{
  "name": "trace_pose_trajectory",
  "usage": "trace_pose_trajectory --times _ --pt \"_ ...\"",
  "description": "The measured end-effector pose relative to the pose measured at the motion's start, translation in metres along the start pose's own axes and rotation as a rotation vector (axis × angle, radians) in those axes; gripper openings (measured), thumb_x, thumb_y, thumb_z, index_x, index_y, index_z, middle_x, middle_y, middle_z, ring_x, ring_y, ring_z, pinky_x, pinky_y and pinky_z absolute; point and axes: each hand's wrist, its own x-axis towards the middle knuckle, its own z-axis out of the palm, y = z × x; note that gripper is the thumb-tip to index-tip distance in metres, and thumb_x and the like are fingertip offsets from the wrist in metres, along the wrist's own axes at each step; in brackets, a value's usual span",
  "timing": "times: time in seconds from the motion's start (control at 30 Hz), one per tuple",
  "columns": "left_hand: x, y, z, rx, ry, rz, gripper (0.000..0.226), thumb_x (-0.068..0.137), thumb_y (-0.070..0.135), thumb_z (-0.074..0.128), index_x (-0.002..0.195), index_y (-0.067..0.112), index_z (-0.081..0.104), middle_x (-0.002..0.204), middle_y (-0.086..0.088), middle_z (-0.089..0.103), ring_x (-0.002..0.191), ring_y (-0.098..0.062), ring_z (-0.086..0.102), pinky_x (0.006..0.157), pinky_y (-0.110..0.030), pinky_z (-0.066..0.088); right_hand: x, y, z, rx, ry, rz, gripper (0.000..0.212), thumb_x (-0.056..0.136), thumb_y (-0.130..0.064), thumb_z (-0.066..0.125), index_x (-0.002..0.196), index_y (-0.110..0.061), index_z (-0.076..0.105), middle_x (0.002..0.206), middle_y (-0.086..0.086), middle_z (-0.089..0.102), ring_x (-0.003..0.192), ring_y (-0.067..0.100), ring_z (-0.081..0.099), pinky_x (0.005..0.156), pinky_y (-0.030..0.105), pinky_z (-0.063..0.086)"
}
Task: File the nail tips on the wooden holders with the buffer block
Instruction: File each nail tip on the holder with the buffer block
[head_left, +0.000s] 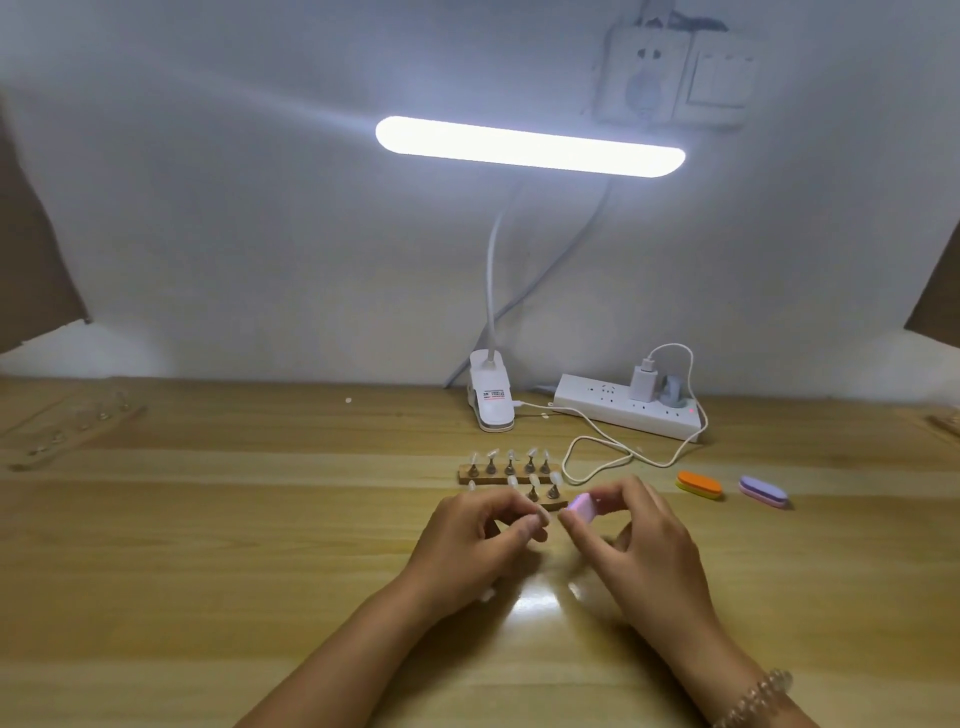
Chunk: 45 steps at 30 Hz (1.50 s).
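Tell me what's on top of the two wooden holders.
Clear nail tips on metal stands: five on the back holder. The front holder shows a few; the left hand and right hand hide the rest.

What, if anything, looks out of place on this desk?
Only small things: what looks like a loose nail tip lies on the table by the left hand, off the wooden holders, and white specks sit near the lamp clip. Nothing looks spilled or broken.

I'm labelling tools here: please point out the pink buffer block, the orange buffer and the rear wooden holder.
pink buffer block (582, 506): head view, on its pale upper face.
orange buffer (700, 481): head view, middle of its orange top.
rear wooden holder (500, 477): head view, bare wood near its middle.
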Motion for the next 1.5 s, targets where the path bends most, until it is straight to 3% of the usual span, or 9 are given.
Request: trace_pose_trajectory --times 0.13,0.23,0.43,0.6,0.8,0.93,1.07,1.3,1.5 --pt "0.001 0.0 0.0 0.022 -0.013 0.018 0.019 0.093 0.019 0.064 0.088 0.035 0.071 0.079 0.018 0.07 0.05 -0.003 0.057 0.048 -0.028 0.047 -0.011 -0.011 0.005 -0.035 -0.073 -0.167 0.038 0.079 -0.064 0.061 0.1 -0.033 0.056 0.099 -0.019 0.054 0.058 0.003 0.053 0.055 0.023 0.044" --pt "0.001 0.0 0.0 0.069 -0.025 0.03 0.015 0.092 0.02 0.067 0.088 0.033 0.073 0.078 0.02 0.07 0.053 0.004 0.055 0.056 -0.018 0.041 -0.007 -0.011 0.004 -0.043 -0.087 -0.139 0.032 0.081 -0.054 0.067 0.1 -0.031 0.057 0.099 -0.017 0.054 0.059 0.0 0.052 0.057 0.027 0.044" --pt "0.001 -0.001 0.0 0.05 -0.04 0.024 0.013 0.088 0.025 0.066 0.089 0.035 0.073 0.08 0.017 0.071 0.055 0.001 0.055 0.057 -0.021 0.043 -0.011 -0.015 0.006 -0.141 -0.092 -0.226 0.032 0.082 -0.051 0.068 0.101 -0.027 0.06 0.098 -0.014 0.054 0.057 0.004 0.048 0.052 0.029 0.045" --pt "0.001 -0.003 0.003 0.037 -0.029 0.003 0.012 0.091 0.025 0.069 0.086 0.036 0.072 0.079 0.02 0.071 0.053 -0.004 0.059 0.055 -0.022 0.045 -0.001 -0.006 -0.001 -0.023 -0.004 -0.038 0.025 0.083 -0.04 0.072 0.1 -0.028 0.06 0.101 -0.014 0.058 0.061 0.002 0.053 0.065 0.029 0.047" --pt "0.002 -0.001 0.0 0.002 -0.035 0.001 0.019 0.09 0.016 0.068 0.092 0.033 0.076 0.081 0.016 0.073 0.053 -0.005 0.059 0.054 -0.024 0.047 -0.011 -0.017 0.002 -0.105 -0.14 -0.221 0.039 0.079 -0.049 0.069 0.108 -0.029 0.053 0.104 -0.016 0.05 0.058 0.0 0.05 0.051 0.021 0.044" --pt "0.001 -0.002 0.0 0.038 -0.042 0.001 0.015 0.091 0.019 0.069 0.097 0.029 0.08 0.085 0.018 0.075 0.054 -0.005 0.055 0.059 -0.027 0.047 -0.006 -0.01 -0.002 -0.095 -0.065 -0.12 0.036 0.077 -0.036 0.078 0.103 -0.025 0.057 0.102 -0.01 0.053 0.061 0.001 0.049 0.058 0.032 0.049" --pt "0.0 -0.001 0.0 0.034 -0.058 0.001 0.02 0.091 0.017 0.068 0.099 0.031 0.079 0.076 0.023 0.072 0.053 -0.003 0.053 0.057 -0.023 0.044 -0.015 -0.018 0.002 -0.168 -0.179 -0.229 0.039 0.074 -0.044 0.076 0.101 -0.026 0.055 0.101 -0.013 0.049 0.064 0.007 0.056 0.054 0.03 0.047" --pt "0.0 -0.001 0.0 0.014 -0.059 -0.015 0.016 0.091 0.018 0.069 0.098 0.027 0.08 0.086 0.013 0.076 0.056 -0.006 0.056 0.06 -0.028 0.048 -0.013 -0.015 0.002 -0.126 -0.121 -0.206 0.035 0.076 -0.044 0.076 0.098 -0.025 0.058 0.097 -0.012 0.052 0.057 0.001 0.043 0.052 0.028 0.045" --pt "0.001 0.0 0.0 -0.017 -0.032 -0.04 0.016 0.089 0.014 0.071 0.09 0.028 0.078 0.082 0.008 0.076 0.059 -0.013 0.066 0.063 -0.034 0.054 -0.005 -0.009 0.002 -0.01 -0.063 -0.082 0.028 0.077 -0.048 0.074 0.093 -0.03 0.061 0.092 -0.019 0.058 0.06 0.009 0.053 0.062 0.029 0.047"
